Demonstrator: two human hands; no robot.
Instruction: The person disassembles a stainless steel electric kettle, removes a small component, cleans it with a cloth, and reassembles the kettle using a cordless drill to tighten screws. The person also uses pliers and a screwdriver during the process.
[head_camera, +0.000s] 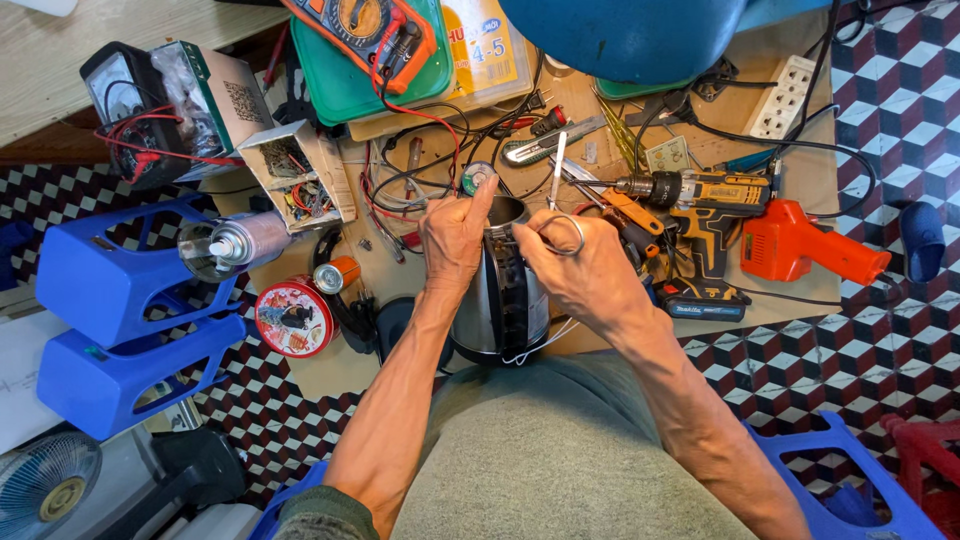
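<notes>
Left hand (455, 235) gripped the rim of a shiny steel electric kettle (497, 300) — right hand (585, 265) clamped on metal scissors (560, 205); a round red tin (293, 318) lay left.

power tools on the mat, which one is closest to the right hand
The yellow and black cordless drill, just beyond the right hand; the orange tool lies farther right.

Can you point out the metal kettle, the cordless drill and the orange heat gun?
metal kettle (490, 310), head view, on its shiny side wall.
cordless drill (712, 192), head view, on its yellow body.
orange heat gun (800, 243), head view, on its housing.
</notes>
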